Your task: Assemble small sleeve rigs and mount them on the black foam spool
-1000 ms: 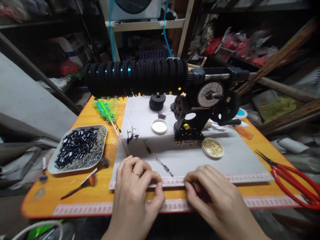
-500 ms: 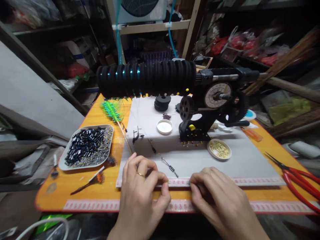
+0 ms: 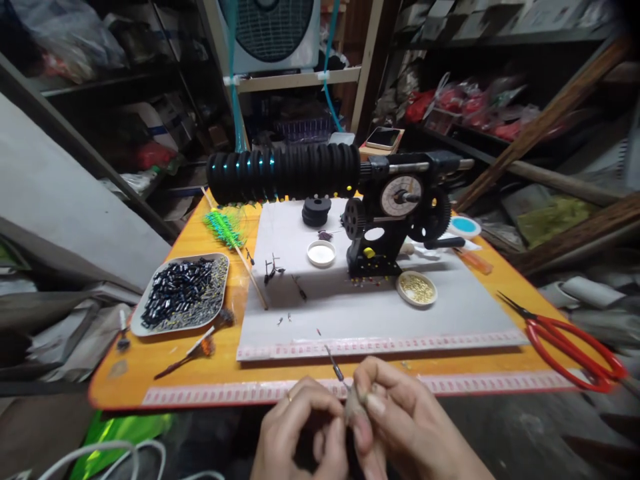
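Black cylinder [image 3: 337,371], small and slim, sits just past the front edge of the white board [image 3: 450,327], slanted down towards the person's fingertips. Its body is dark with a dull shine; a thin paler stem pokes out of the far end, and a narrow shank leads from the near end to the hands. Further up in the same direction is a tiny red-tipped piece [image 3: 319,332], apart from the cylinder. Finer detail is too small to read.

Left hand [image 3: 305,430] and right hand [image 3: 395,413] meet just below it, in front of the counter [image 3: 235,375]. Each hand's grip is closed, thumb and fingers pinched together; whatever lies between the fingertips is hidden, so I cannot tell whether the shank itself is held.

On the board near the hands lie two tiny silvery bits [image 3: 285,319], with a dark slender piece [image 3: 299,287] beyond them and a branching dark cluster [image 3: 273,269] to its left. Left of the board, a white tray [image 3: 137,329] holds shiny black tubes [image 3: 175,290] and smaller grey pieces [image 3: 193,317]. Towards the right are a shallow dish [image 3: 419,305] of gold beads and red-handled scissors [image 3: 543,333].
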Motion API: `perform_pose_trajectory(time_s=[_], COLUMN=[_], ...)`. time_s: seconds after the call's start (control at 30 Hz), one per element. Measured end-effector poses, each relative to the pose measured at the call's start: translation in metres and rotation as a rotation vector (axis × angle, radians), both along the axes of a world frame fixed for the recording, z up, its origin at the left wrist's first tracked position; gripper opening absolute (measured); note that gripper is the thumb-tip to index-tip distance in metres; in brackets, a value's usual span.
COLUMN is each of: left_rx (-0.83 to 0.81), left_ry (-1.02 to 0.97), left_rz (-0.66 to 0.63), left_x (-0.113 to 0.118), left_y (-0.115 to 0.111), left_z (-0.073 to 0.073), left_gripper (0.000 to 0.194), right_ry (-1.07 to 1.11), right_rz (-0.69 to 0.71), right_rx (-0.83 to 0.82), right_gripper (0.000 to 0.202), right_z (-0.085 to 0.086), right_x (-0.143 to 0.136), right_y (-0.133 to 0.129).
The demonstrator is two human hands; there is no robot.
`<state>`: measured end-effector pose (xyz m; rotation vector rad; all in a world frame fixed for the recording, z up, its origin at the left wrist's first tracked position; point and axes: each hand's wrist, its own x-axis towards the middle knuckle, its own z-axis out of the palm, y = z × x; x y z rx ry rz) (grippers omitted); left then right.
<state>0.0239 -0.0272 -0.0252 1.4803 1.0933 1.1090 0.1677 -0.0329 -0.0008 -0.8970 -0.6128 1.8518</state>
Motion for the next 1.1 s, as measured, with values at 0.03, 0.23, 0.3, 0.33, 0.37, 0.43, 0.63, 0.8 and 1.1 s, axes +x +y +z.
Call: perform_pose_trajectory(time_s=[0.03, 0.23, 0.3, 0.33, 0.37, 0.43, 0.63, 0.8, 1.1], left_rx=[-0.091, -0.532, -0.553, -0.561, -0.569, -0.585, -0.687, -0.612, -0.521], left_ry=[-0.078, -0.536, -0.615, -0.653, -0.686, -0.743, -0.826, -0.643, -0.627], left_rz=[-0.021, -0.061, -0.069, -0.088, -0.103, -0.092, -0.046, -0.038, 0.004], left_x=[0.0, 0.007, 0.01, 0.011, 0.013, 0.015, 0.016, 0.016, 0.016], left_y=[0.002, 0.018, 0.022, 0.024, 0.026, 0.03, 0.027, 0.005, 0.007], left_z=[0.004, 0.028, 0.034, 0.036, 0.037, 0.039, 0.029, 0.018, 0.029], left_gripper=[0.022, 0.035, 0.029, 0.028, 0.027, 0.024, 0.024, 0.051, 0.032], right_ry=[0.005, -0.109, -0.124, -0.123, -0.12, -0.117, -0.094, -0.111, -0.422], right_rz=[-0.003, 0.016, 0.054, 0.077, 0.097, 0.126, 0.129, 0.069, 0.142], right_rx=[0.015, 0.064, 0.059, 0.061, 0.064, 0.067, 0.079, 0.066, 0.275], right_gripper=[0.031, 0.043, 0.046, 0.047, 0.048, 0.049, 0.047, 0.045, 0.022], right_z=[-0.001, -0.011, -0.014, -0.014, -0.015, -0.015, -0.015, -0.008, 0.006], right_x=[-0.001, -0.006, -0.007, -0.008, -0.008, -0.009, -0.009, -0.005, 0.005], right_y=[-0.002, -0.009, -0.01, -0.011, -0.012, -0.012, -0.013, -0.011, -0.016])
